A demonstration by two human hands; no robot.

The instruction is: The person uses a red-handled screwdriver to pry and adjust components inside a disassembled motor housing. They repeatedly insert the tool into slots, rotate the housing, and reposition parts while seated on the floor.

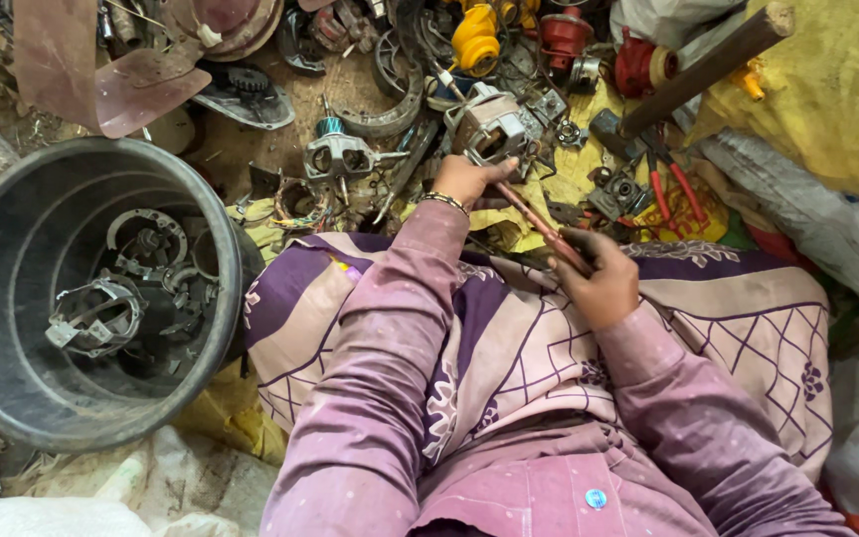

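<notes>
Copper-coloured rod (541, 225) slanting up-left toward motor part (489, 124)

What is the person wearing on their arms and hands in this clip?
Both arms are covered by long, dusty pinkish-purple sleeves reaching the wrists. The left hand is bare, with a thin metal bangle at its wrist. The right hand is bare too, with no glove.

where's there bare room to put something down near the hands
Bare floor shows between the pink fan blade and the metal motor frame. Around the left hand and right hand, scrap parts crowd everything.
</notes>
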